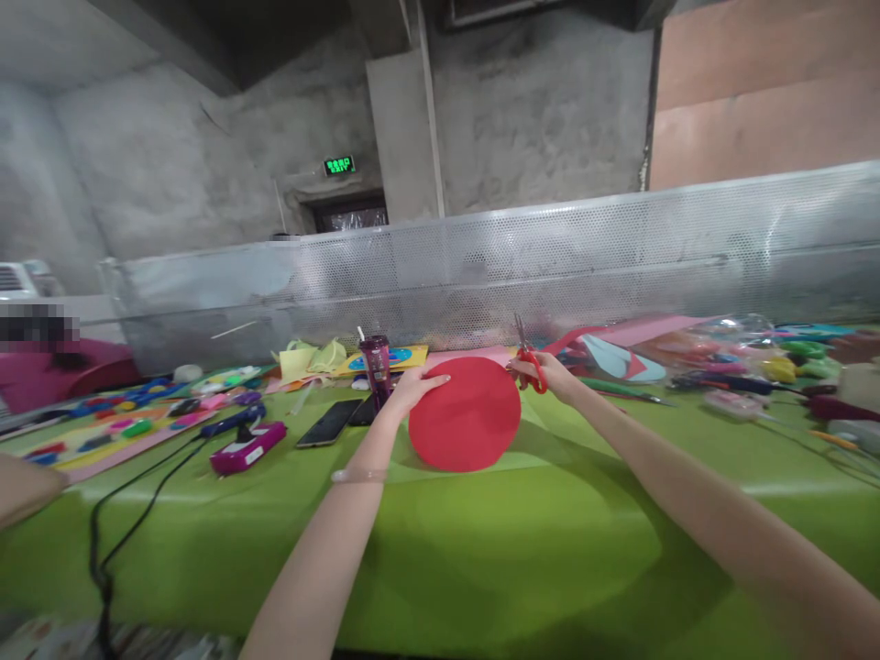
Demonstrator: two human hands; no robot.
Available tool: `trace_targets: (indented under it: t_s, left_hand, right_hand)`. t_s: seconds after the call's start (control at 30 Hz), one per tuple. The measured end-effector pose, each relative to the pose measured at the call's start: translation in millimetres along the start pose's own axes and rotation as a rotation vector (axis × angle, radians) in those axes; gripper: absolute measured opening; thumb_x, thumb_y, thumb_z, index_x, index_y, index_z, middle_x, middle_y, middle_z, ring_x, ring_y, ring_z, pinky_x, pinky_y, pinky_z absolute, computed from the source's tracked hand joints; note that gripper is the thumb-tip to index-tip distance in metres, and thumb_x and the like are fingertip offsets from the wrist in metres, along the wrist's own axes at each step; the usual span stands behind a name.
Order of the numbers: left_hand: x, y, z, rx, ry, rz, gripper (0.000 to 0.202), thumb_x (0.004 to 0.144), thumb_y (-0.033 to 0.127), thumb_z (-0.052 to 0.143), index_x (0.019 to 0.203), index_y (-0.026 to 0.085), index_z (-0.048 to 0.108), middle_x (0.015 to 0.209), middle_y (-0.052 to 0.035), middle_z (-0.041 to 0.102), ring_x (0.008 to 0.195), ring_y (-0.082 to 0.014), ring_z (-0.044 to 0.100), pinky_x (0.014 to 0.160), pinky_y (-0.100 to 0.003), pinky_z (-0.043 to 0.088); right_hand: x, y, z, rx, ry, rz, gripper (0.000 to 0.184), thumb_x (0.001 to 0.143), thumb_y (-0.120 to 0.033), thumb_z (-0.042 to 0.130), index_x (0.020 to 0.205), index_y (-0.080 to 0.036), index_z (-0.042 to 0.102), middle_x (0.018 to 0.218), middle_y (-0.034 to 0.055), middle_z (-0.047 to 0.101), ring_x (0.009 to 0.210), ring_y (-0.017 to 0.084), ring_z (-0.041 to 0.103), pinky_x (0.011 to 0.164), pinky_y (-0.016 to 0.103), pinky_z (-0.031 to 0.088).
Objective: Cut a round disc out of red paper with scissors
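Observation:
A round sheet of red paper (467, 417) is held up over the green table by my left hand (413, 390), which pinches its upper left edge. At the paper's right edge, my right hand (546, 378) grips a pair of scissors (529, 357) by the red handles, with the metal blades pointing up and away from me. The thumb and fingertips of that hand come close to the red sheet; I cannot tell whether they touch it. Behind the hands lies pink paper (481, 353) on the table.
Left of my arm are a black phone (330, 423), a dark drink cup with a straw (376, 362) and a purple power strip (247, 447) with black cords. Coloured craft pieces and a person's arm (27, 490) are farther left. Right lie a light-blue cutout (619, 357) and plastic-wrapped supplies (729, 353). A perforated metal panel (481, 275) stands behind.

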State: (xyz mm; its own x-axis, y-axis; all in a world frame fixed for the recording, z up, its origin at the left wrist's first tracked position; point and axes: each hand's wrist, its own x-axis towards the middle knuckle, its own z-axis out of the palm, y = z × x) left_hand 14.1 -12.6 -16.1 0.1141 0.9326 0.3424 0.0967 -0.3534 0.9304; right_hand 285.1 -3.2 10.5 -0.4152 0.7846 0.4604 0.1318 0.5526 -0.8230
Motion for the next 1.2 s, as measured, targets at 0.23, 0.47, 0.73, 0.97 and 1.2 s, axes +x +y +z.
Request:
trace_targets:
  t_s: [0.23, 0.47, 0.73, 0.97, 1.2]
  left_hand:
    - [-3.1, 6.3, 4.8, -0.034, -0.007, 0.006, 0.039, 0.061, 0.038, 0.072, 0.093, 0.017, 0.064, 0.093, -0.0111, 0.067, 0.081, -0.0255, 0.064, 0.075, -0.038, 0.05]
    - [-0.6, 5.3, 1.6, -0.059, 0.032, 0.052, 0.04, 0.064, 0.039, 0.069, 0.096, 0.015, 0.064, 0.098, -0.011, 0.066, 0.088, -0.0239, 0.062, 0.08, -0.035, 0.048]
    - [2.8, 0.1, -6.3, 0.083, 0.176, 0.154, 0.039, 0.066, 0.046, 0.065, 0.089, 0.015, 0.065, 0.085, -0.008, 0.068, 0.077, -0.0228, 0.063, 0.073, -0.034, 0.049]
    - [5.0, -1.7, -5.6, 0.055, 0.16, 0.16, 0.038, 0.066, 0.042, 0.066, 0.093, 0.016, 0.066, 0.089, -0.0077, 0.068, 0.082, -0.0229, 0.063, 0.076, -0.034, 0.048]
    - [4.0, 0.0, -5.5, 0.077, 0.17, 0.154, 0.039, 0.066, 0.043, 0.066, 0.094, 0.016, 0.066, 0.088, -0.0082, 0.068, 0.081, -0.0235, 0.063, 0.075, -0.034, 0.049]
  right_hand:
    - [-4.4, -6.3, 14.0, -0.032, 0.01, 0.043, 0.026, 0.062, -0.037, 0.067, 0.06, -0.016, 0.053, 0.055, -0.0027, 0.051, 0.052, 0.01, 0.047, 0.05, 0.023, 0.035]
    - [2.8, 3.0, 4.0, -0.012, 0.158, 0.024, 0.024, 0.063, -0.038, 0.064, 0.063, -0.015, 0.055, 0.056, -0.0002, 0.056, 0.052, 0.013, 0.051, 0.05, 0.024, 0.038]
    - [-3.3, 7.0, -17.5, -0.164, -0.079, 0.142, 0.02, 0.063, -0.027, 0.055, 0.047, -0.017, 0.048, 0.036, -0.0032, 0.044, 0.033, 0.009, 0.041, 0.035, 0.022, 0.035]
    - [0.0, 14.8, -13.5, -0.245, -0.144, 0.19, 0.018, 0.06, -0.025, 0.052, 0.045, -0.018, 0.046, 0.035, -0.0043, 0.042, 0.031, 0.008, 0.039, 0.03, 0.02, 0.034]
    - [0.4, 14.2, -10.2, -0.296, -0.16, 0.207, 0.017, 0.058, -0.024, 0.052, 0.043, -0.018, 0.046, 0.036, -0.0037, 0.042, 0.032, 0.008, 0.04, 0.029, 0.021, 0.034]
